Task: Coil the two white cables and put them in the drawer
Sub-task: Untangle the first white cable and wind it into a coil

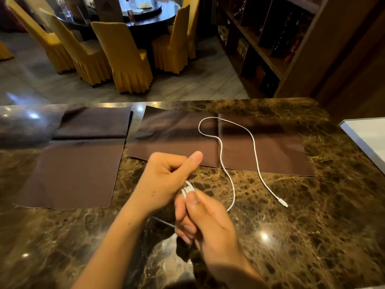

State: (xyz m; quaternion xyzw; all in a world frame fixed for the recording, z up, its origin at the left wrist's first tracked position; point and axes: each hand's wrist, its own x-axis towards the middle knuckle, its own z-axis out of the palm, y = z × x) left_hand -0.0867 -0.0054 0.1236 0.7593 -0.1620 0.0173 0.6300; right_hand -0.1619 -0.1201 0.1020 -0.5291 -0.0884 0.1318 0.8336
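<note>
A small bundle of white cable loops [187, 187] shows between my two hands, above the marble counter [312, 236]. My right hand [205, 222] pinches the loops between thumb and fingers. My left hand [166, 180] is closed just above and left of them, thumb raised, touching the bundle. A long white cable [253, 140] snakes over the right brown cloth [277, 149] and ends in a plug [283, 203] on the counter. Its other end runs toward my right hand. I cannot tell whether it joins the bundle. No drawer is visible.
A second brown cloth [73, 170] lies at the left, with a folded one behind it. A white panel [370, 134] sits at the counter's right edge. Beyond the counter are yellow covered chairs [123, 57], a round dark table and wooden shelves [264, 44].
</note>
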